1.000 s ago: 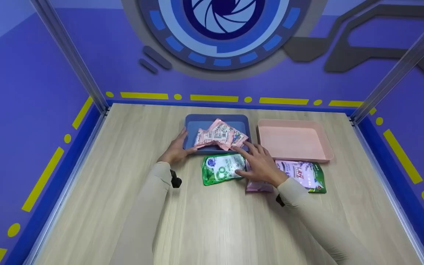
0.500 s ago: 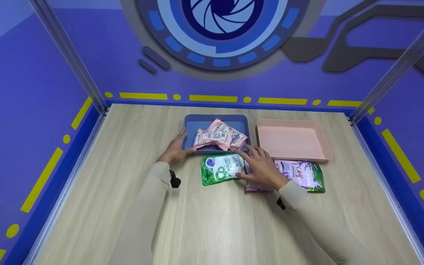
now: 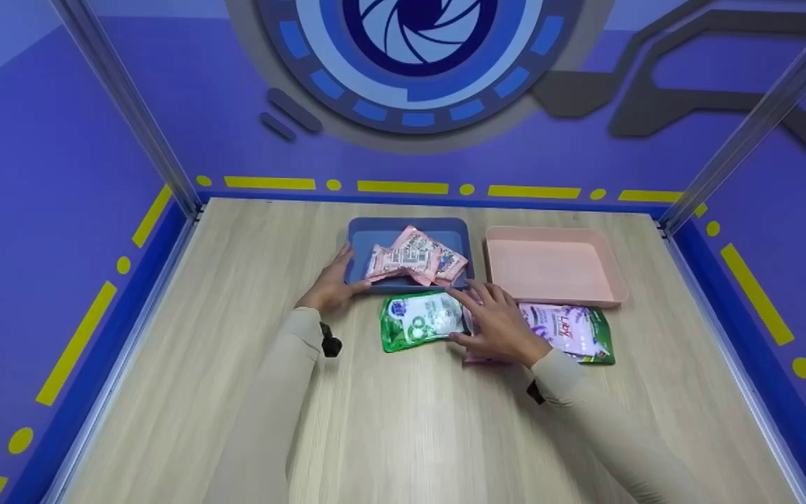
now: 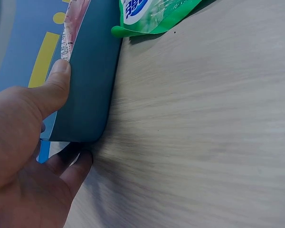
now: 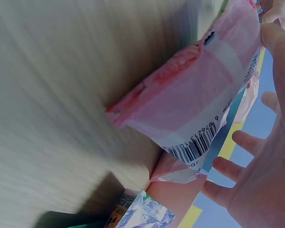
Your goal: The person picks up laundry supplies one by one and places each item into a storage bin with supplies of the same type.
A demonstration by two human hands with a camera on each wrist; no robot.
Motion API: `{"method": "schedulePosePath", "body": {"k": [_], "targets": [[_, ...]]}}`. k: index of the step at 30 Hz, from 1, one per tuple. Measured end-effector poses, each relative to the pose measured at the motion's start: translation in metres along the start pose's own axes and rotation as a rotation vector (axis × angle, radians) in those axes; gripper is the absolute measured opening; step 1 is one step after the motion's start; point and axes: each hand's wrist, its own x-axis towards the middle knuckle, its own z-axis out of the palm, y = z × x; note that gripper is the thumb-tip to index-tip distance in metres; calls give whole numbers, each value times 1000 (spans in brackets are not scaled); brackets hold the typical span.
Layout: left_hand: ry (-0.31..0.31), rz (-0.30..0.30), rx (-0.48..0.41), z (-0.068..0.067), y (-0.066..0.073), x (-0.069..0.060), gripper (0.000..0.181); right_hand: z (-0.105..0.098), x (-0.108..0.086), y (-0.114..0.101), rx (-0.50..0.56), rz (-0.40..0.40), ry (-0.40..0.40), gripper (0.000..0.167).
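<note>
My left hand (image 3: 328, 283) rests at the left front corner of the blue tray (image 3: 373, 236). Its thumb lies on the front rim and the fingers reach along the left end. Several pink printed packets (image 3: 410, 260) overlap inside that tray. Just in front lies a green and white pouch (image 3: 417, 322). My right hand (image 3: 497, 322) hovers with spread fingers over a pink packet, mostly hidden from the head camera. In the right wrist view this pink packet (image 5: 190, 97) shows its barcode; the thumb is close against its edge, and contact is unclear.
A pink tray (image 3: 550, 266) with nothing in it stands right of the blue one. Purple and green pouches (image 3: 564, 329) lie in front of it, partly behind the right hand. Blue panel walls (image 3: 403, 161) close off the back and sides of the wooden table (image 3: 375, 420).
The right hand's fingers have drawn back slightly from the blue tray's front right corner toward the person. The left hand and the trays hold their places; the view shifts a little.
</note>
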Motion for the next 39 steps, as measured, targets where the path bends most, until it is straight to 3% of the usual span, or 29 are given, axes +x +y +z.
{"method": "schedulePosePath", "body": {"k": [11, 22, 33, 39], "targets": [[4, 19, 5, 0, 1, 0, 88, 1, -6, -1, -12, 21, -8, 88], [4, -9, -9, 0, 1, 0, 89, 5, -12, -4, -26, 56, -8, 88], [3, 31, 1, 0, 1, -1, 87, 13, -19, -5, -90, 48, 78, 88], [2, 1, -27, 1, 1, -1, 87, 17, -23, -7, -125, 85, 94, 90]]}}
